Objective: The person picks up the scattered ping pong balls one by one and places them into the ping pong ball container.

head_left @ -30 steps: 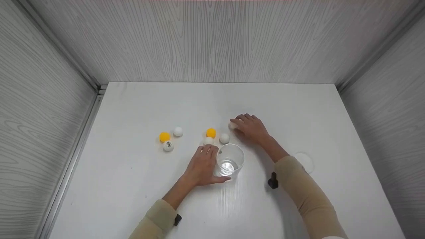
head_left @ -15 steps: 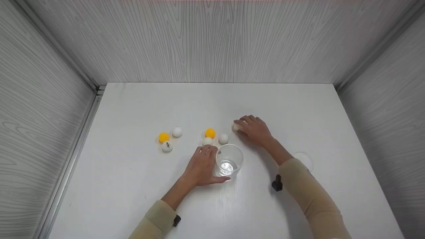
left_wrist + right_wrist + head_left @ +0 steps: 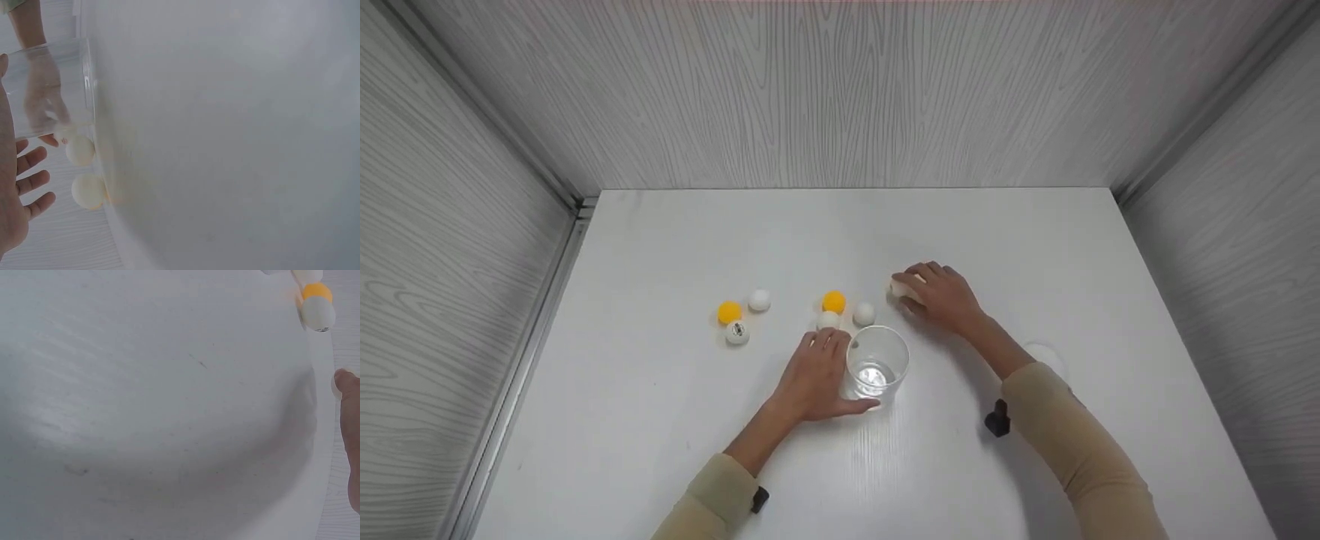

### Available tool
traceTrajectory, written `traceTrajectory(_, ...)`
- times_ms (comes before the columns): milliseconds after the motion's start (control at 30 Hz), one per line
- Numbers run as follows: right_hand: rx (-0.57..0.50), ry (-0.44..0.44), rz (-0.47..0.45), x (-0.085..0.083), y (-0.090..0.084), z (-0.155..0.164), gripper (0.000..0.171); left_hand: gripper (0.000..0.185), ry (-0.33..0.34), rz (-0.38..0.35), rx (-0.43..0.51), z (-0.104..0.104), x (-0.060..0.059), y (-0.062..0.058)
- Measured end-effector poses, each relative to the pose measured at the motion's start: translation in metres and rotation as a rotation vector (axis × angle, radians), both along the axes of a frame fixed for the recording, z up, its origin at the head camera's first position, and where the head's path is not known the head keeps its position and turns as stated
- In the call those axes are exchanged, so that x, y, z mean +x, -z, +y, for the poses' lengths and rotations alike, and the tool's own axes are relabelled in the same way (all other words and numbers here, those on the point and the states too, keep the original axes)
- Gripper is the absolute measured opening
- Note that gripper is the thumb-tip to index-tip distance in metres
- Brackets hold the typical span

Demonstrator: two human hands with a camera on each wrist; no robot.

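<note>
Nearest: left sleeve (image 3: pixel 709 487), beige, with small black piece (image 3: pixel 760 499) by cuff; right sleeve (image 3: pixel 1080 457), same beige, second black piece (image 3: pixel 997 420) beside cuff. Next, left hand (image 3: pixel 814 379) along left side of clear cup (image 3: pixel 877 360): fingers straight and spread wide, thumb out along near side, touching cup. Cup upright on white desk (image 3: pixel 600 420), mouth up. Off to the right, pale round disc (image 3: pixel 1045 357) flat on desk, partly hidden by right sleeve.

Just past left fingertips: near white ball (image 3: pixel 829 321), close to or touching them, cannot tell which; middle orange ball (image 3: pixel 833 301) right behind, partly covered. Just beyond cup rim, plain white ball (image 3: pixel 864 314). Well apart to the left: printed white ball (image 3: pixel 737 333), print too small to read; left orange ball (image 3: pixel 729 312) right behind, partly covered; outer white ball (image 3: pixel 760 301) just beside.

Slightly farther, right hand (image 3: pixel 941 298): fingers narrow, pinching held white ball (image 3: pixel 898 289), mostly hidden; lifted or on desk, cannot tell. In left wrist view, seen partly through cup wall. Farthest: desk's back edge, then grey wood-grain wall (image 3: pixel 840 97).
</note>
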State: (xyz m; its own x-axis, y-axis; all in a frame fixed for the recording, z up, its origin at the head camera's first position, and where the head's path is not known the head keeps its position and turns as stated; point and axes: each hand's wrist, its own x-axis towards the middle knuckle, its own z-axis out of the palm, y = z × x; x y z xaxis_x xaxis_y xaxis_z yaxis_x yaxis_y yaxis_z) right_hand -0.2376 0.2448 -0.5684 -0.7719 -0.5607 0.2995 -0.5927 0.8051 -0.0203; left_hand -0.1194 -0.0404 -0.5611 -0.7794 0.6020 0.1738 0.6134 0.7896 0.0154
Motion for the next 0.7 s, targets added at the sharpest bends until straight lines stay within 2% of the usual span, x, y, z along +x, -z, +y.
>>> traceTrajectory(333, -0.018, 0.001, 0.011, 0.002, -0.002, 0.005, 0.04, 0.099, 0.003, 0.002, 0.031, -0.001, 0.0, 0.001)
traceTrajectory(700, -0.085, -0.032, 0.097, 0.007, -0.007, 0.014, 0.04, 0.101, 0.003, 0.012, -0.007, -0.001, 0.0, 0.001)
